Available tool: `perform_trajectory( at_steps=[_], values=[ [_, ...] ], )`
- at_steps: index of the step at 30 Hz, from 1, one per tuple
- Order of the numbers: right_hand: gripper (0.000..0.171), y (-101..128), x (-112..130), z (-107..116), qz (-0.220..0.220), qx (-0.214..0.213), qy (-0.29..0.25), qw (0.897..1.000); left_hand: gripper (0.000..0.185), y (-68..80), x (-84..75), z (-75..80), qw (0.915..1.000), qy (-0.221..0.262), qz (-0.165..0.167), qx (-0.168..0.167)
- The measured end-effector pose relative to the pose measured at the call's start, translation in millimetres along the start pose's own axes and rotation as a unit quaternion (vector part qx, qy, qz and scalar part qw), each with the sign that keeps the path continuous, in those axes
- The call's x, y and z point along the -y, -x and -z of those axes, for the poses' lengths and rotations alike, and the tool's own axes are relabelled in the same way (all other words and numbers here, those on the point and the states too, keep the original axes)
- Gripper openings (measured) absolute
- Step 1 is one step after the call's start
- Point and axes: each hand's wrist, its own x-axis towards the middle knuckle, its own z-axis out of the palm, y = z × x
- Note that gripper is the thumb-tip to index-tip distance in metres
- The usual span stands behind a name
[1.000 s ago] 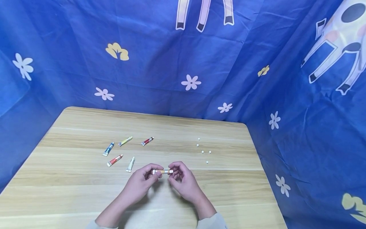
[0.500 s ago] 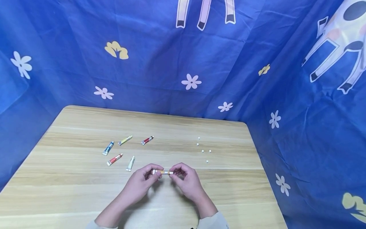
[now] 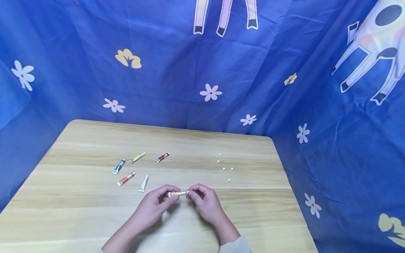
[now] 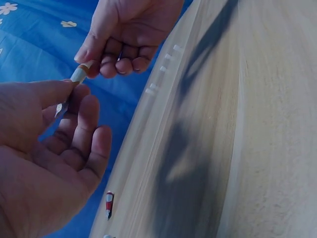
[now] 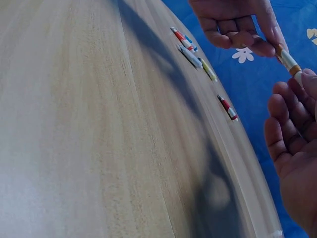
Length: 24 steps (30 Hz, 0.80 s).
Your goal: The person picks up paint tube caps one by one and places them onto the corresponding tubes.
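Right hand (image 3: pixel 207 204), looser one second ago, now pinches white end of orange tube (image 3: pixel 181 193); left hand (image 3: pixel 152 206) grips other end; tube above table (image 3: pixel 262 211), well short of far edge; I judge both ends secured

A creased, bright blue cloth (image 3: pixel 171 79) spans the upper half of the head view and continues down the left and right edges. Printed on it are six white flowers (image 3: pixel 303 133), scattered from the upper left to the lower right, and three yellow leafy shapes (image 3: pixel 136 62), at the upper left, right of centre and the lower right corner. Dark-hooved pale legs (image 3: pixel 224 15) reach down from the top edge; a dark-spotted white animal (image 3: pixel 376 37) is cropped at the upper right. A wood-grain table (image 3: pixel 269 221) with rounded far corners spreads below
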Motion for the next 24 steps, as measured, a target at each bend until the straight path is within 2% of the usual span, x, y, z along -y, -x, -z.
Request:
perform_trajectory(
  at_steps=[9, 17, 24],
  values=[
    [0.026, -3.1, -1.0, -6.0, -0.018, 0.006, 0.013, 1.000, 0.020, 1.6, -0.5, -1.8, 0.9995, -0.019, -0.009, -0.023],
    [0.042, -1.6, 1.3, -8.4, -0.022, 0.015, 0.043, 0.999, 0.020, 0.9, -3.4, -3.2, 0.9985, -0.044, -0.010, -0.030],
    [0.053, -0.5, -0.5, -10.1, -0.029, 0.011, 0.055, 0.998, 0.021, 0.5, -2.2, -4.3, 0.9955, -0.074, -0.035, -0.048]
  ],
)
